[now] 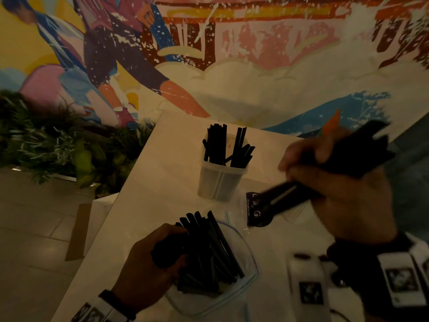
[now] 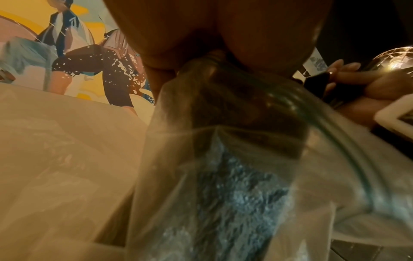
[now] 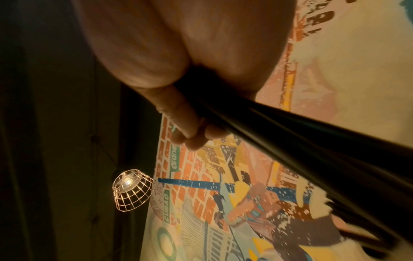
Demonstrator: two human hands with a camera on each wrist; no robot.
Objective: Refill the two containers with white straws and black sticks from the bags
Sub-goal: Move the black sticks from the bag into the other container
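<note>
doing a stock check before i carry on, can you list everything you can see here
container: one, clear plastic, far middle of the table, partly filled with black sticks
bag: one, clear plastic, near edge of the table, open, more black sticks inside
bundle of sticks: one, black, lifted to the right of the container
dark packet: one, small, with white lettering, on the table right of the container
table: one, pale
plants: green, left of the table
mural: colourful, on the back wall
lamp: one, wire cage, lit
left hand: grips the sticks through the bag
right hand: grips the bundle of sticks
</note>
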